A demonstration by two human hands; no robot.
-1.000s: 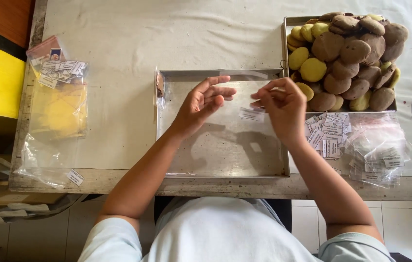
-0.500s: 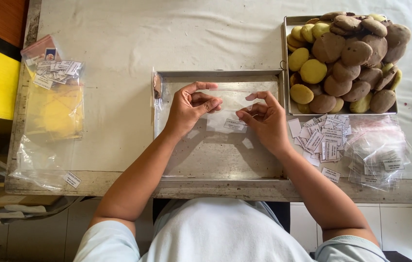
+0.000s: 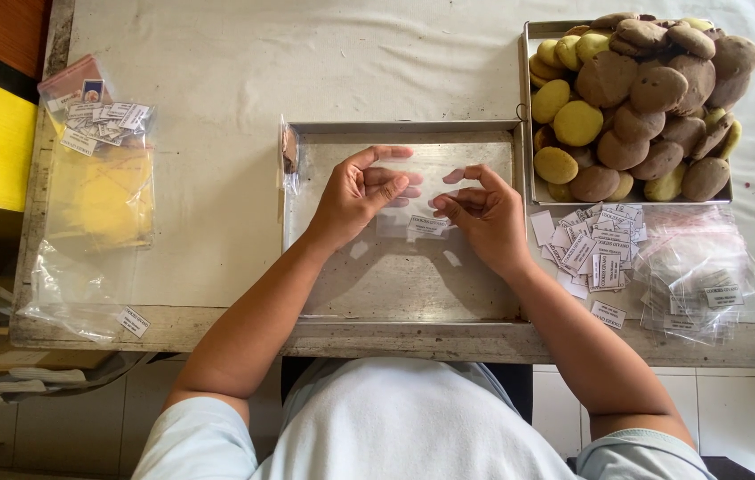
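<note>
Change vs. prior frames: both hands sit lower and closer together over the metal tray (image 3: 493, 142), and the clear plastic bag (image 3: 413, 191), held up higher 1 s ago, is now stretched flat between them just above the tray floor. Left hand (image 3: 361, 194): thumb and fingers pinch the bag's left edge. Right hand (image 3: 482, 213): fingertips pinch the right edge, approx. at the bag mouth; whether the mouth is parted cannot be told, film too transparent. A small white paper label (image 3: 427, 224) shows at the bag's lower edge, prob. inside the film. Judgement: bag w/ label is squared up and ready for filling. Materials: tray is dull brushed sheet metal, rectangular, raised rim, scuffed floor. Bag is thin, glossy, nearly invisible. To the right, a second tray (image 3: 527, 107) holds a heap of round cookies (image 3: 635, 98), matte, some brown, some yellow, slightly domed. Below it, loose paper labels (image 3: 586, 244) lie beside a stack of empty clear bags (image 3: 693, 267), crinkled. Far left, filled bags (image 3: 97, 204) w/ yellow contents lie flat on the pale tablecloth (image 3: 217, 71), well apart from the hands.
</note>
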